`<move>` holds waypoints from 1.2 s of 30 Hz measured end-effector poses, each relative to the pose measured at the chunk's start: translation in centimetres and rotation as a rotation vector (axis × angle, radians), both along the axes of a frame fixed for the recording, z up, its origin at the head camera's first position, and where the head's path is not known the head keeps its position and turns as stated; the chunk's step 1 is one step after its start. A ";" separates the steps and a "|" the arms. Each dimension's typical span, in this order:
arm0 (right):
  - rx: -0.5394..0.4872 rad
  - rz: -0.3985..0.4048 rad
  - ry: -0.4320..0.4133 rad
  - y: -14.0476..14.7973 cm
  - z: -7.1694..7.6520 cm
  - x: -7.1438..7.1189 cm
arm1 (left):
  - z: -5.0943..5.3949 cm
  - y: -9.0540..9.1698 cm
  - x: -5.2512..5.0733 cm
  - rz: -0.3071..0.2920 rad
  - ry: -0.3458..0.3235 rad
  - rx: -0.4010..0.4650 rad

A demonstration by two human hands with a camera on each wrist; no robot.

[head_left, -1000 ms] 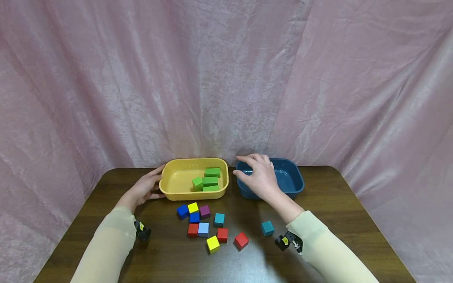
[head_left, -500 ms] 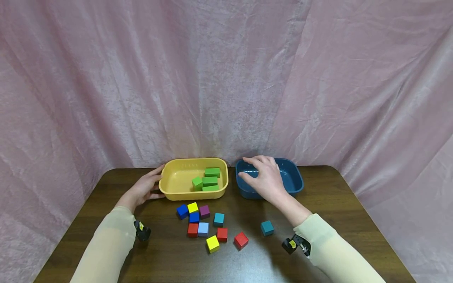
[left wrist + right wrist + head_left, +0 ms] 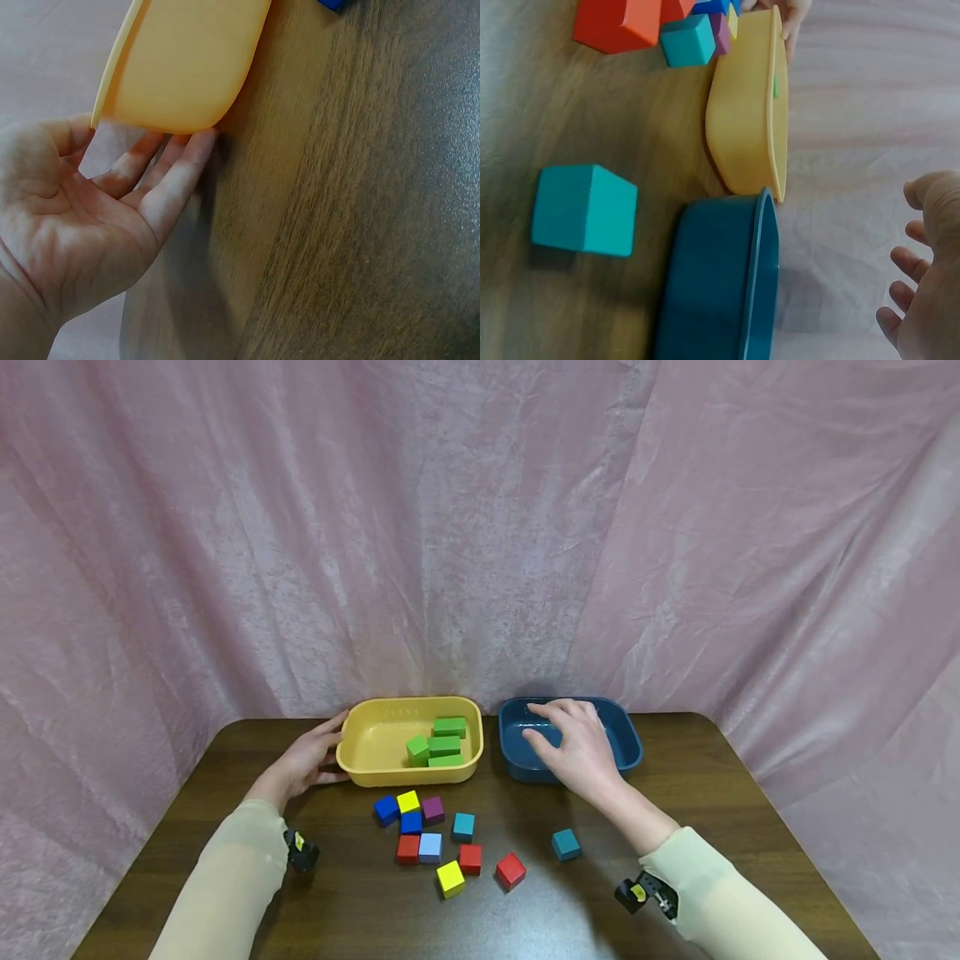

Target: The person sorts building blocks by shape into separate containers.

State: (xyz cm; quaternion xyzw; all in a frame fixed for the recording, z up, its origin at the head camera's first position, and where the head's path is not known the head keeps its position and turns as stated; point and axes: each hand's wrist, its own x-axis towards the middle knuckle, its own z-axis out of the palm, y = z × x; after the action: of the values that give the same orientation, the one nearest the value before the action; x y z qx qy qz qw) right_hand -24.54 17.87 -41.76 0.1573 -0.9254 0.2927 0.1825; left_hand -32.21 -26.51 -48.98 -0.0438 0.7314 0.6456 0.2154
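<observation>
At the far left, the cuff of a pale sleeve (image 3: 243,843) carries a small black wrist camera (image 3: 302,852) with a yellow patch on it. Beyond it the left hand (image 3: 302,762) rests against the left end of a yellow, rounded rectangular plastic bin (image 3: 375,739), its fingers lightly bent and touching the end wall rather than clenched. Faint marks run along the bin's inner back wall; they are too small to tell whether they are lettering. Inside, toward the right, lie four bright green blocks (image 3: 444,746).

In front of the yellow bin, on the brown wood-grain table (image 3: 345,902), there are two dark blue cubes (image 3: 411,822), two yellow cubes (image 3: 450,879), three red cubes (image 3: 510,872), a light blue cube (image 3: 430,848), a purple cube (image 3: 432,811) and two teal cubes (image 3: 566,844), the second teal one well to the right of the cluster.

Right of the yellow bin stands a dark blue plastic bin (image 3: 522,770), its interior partly covered by the right hand (image 3: 581,750). That hand is released, thumb and fingers spread apart around nothing visible. A second ago it was over the blue bin's left end; now it has shifted rightward, while the left hand and the blocks have stayed put
</observation>
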 end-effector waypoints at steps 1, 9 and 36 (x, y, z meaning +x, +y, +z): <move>-0.002 0.001 0.003 0.1 -0.1 0.1 | 0.0 0.0 0.0 -0.001 -0.001 0.001; -0.003 0.002 0.006 1.2 -0.5 1.2 | -0.3 -0.1 -0.1 0.001 0.000 0.000; 0.094 -0.106 0.059 7.5 -2.9 2.1 | -0.5 -0.4 -0.4 0.007 -0.007 0.005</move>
State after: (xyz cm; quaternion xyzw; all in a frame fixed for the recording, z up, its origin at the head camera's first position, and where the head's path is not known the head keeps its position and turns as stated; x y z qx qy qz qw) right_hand -22.47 25.38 -44.63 0.1250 -0.9394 0.2338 0.2175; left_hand -32.57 -26.87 -49.46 -0.0481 0.7287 0.6482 0.2158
